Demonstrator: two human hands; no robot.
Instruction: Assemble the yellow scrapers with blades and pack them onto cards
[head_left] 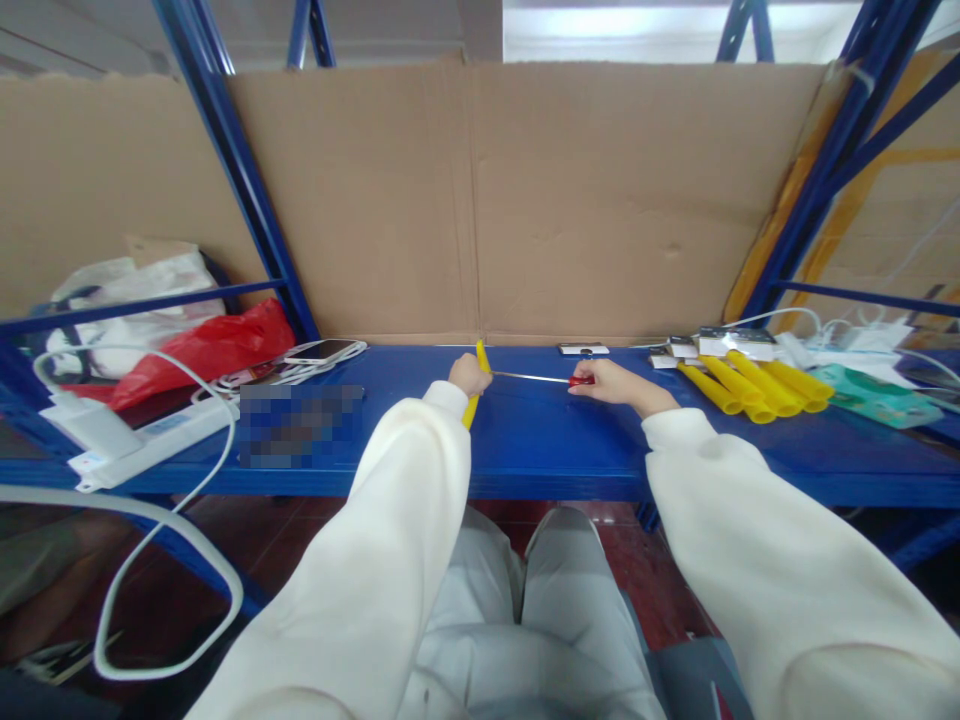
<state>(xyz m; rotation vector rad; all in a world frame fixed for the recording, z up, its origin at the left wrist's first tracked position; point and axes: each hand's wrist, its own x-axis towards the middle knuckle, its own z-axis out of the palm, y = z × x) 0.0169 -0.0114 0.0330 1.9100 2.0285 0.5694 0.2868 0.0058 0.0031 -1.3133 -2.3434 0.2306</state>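
Observation:
My left hand (469, 375) is closed around a yellow piece (481, 354) that sticks out above and below the fist; its exact kind is hidden by the fingers. In my right hand (611, 385) is a screwdriver, gripped by its red handle (581, 380). The long metal shaft (531, 377) runs level to the left, and its tip meets the yellow piece at my left hand. Whether the tip is inside the piece or only against it, I cannot tell. Both hands are over the blue table (555, 450).
Several yellow tubes (757, 385) lie at the right, beside small boxes (735, 343) and a green packet (874, 395). A black-and-white item (583, 349) lies at the back. Leftward are a phone (324, 351), a white power strip (154, 440) with a looping cable, and a red bag (206, 355). Cardboard (525, 200) stands behind.

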